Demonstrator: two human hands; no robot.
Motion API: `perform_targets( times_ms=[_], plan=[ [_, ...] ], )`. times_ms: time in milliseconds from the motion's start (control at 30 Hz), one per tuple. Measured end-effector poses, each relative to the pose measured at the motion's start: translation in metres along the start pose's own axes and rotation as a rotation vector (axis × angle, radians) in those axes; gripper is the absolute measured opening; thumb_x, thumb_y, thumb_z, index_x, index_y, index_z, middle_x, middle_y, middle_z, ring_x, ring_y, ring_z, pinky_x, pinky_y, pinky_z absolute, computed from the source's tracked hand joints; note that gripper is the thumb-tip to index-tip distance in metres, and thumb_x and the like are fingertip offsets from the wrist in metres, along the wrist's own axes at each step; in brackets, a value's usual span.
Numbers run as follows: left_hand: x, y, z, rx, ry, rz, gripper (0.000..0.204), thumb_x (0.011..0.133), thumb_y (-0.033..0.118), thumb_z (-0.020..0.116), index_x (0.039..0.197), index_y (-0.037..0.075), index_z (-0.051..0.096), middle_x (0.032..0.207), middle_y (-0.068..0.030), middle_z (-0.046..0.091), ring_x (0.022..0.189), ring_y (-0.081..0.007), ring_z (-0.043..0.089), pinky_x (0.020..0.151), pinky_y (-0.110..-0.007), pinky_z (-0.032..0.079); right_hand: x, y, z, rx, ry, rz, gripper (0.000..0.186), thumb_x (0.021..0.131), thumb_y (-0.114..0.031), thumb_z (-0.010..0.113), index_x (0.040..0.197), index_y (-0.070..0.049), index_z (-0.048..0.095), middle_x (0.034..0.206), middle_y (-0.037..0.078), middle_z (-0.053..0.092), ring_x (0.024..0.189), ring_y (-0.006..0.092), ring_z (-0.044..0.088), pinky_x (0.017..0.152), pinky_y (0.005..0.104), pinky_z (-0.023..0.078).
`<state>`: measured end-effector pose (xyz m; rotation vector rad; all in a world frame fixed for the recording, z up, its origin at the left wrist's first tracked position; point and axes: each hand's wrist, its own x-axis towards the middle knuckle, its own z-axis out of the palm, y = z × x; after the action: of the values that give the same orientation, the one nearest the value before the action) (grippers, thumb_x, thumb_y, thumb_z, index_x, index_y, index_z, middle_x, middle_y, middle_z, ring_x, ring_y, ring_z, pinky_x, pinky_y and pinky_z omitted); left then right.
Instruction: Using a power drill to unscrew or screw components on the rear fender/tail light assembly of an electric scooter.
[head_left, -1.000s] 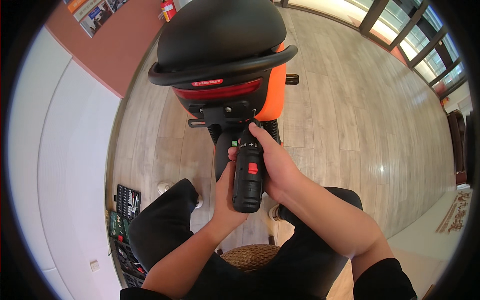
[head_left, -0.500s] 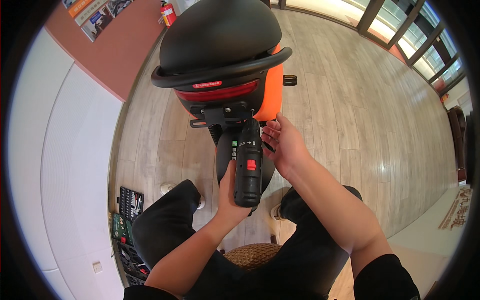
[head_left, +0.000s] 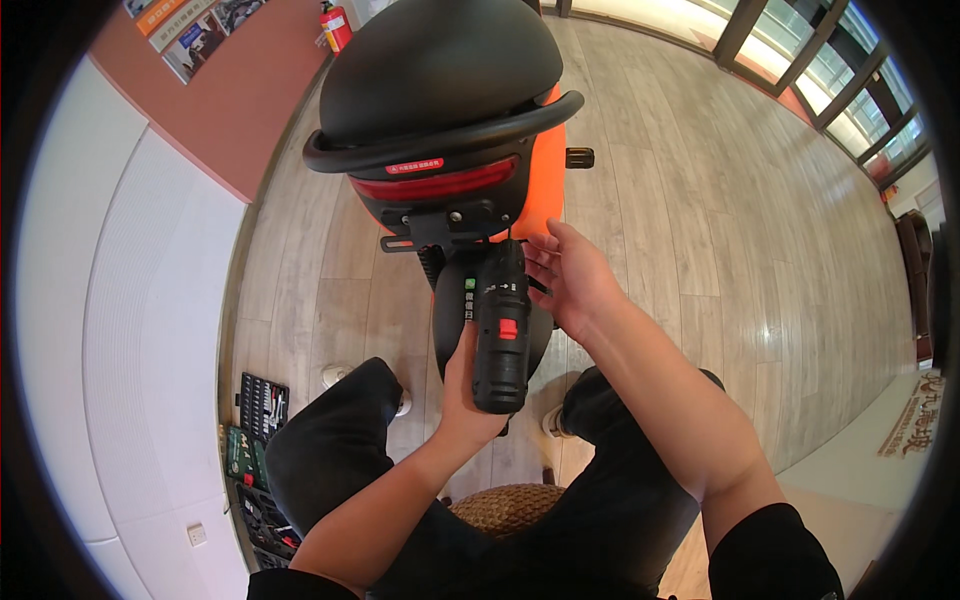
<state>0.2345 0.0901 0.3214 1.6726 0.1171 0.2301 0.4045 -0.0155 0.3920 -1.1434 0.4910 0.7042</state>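
My left hand [head_left: 462, 400] is wrapped round the handle of a black cordless drill [head_left: 501, 355] with a red switch on top. The drill points away from me, its bit reaching toward a screw by the right end of the black bracket [head_left: 455, 222] under the red tail light [head_left: 440, 183]. This is the rear of an orange and black scooter [head_left: 545, 170]. Right beside the drill's chuck is my right hand [head_left: 580, 285], thumb up and fingers apart and slightly curled. Its fingertips are partly hidden behind the drill, and I see nothing in it.
Under the drill is the black rear mudguard [head_left: 455, 330]. A toolbox with sockets [head_left: 264, 405] lies open on the floor by the left wall, near my knee. A woven stool [head_left: 505, 510] is beneath me. A fire extinguisher [head_left: 336, 28] stands at the far left, glass doors [head_left: 790, 40] at the far right.
The drill in my left hand has shifted slightly to the right, its tip pulled a little back from the bracket. My right hand has moved only slightly.
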Motion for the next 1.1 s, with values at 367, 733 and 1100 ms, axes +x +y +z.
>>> perform_targets(
  times_ms=[367,733,1100],
  plan=[
    [-0.007,0.006,0.004,-0.072,0.001,-0.082,0.074,0.087,-0.006,0.072,0.151,0.003,0.038,0.123,-0.0114,0.066,0.097,-0.0135,0.066,0.089,-0.030,0.056,-0.003,-0.008,-0.002,-0.157,-0.137,0.085,0.034,0.104,-0.050,0.052,0.098,-0.017,0.061,0.090,-0.003,0.062,0.094,0.0148,0.057,0.094,0.0411,0.038],
    [-0.013,0.028,0.011,-0.086,0.130,-0.208,0.048,0.082,-0.002,0.071,0.128,0.001,0.055,0.102,-0.0065,0.065,0.090,-0.0158,0.064,0.082,-0.030,0.053,-0.049,0.000,0.010,-0.229,-0.388,0.167,0.043,0.103,-0.047,0.060,0.124,-0.010,0.063,0.103,0.004,0.074,0.103,0.0169,0.069,0.101,0.0394,0.045],
    [-0.003,0.024,0.030,-0.049,0.157,-0.014,0.057,0.088,0.000,0.076,0.138,0.002,0.050,0.119,-0.0100,0.067,0.105,-0.0181,0.067,0.092,-0.032,0.055,-0.053,0.016,0.021,-0.142,-0.257,0.051,0.035,0.101,-0.034,0.062,0.114,-0.002,0.060,0.090,0.010,0.069,0.079,0.0176,0.068,0.074,0.0340,0.059]
  ],
)
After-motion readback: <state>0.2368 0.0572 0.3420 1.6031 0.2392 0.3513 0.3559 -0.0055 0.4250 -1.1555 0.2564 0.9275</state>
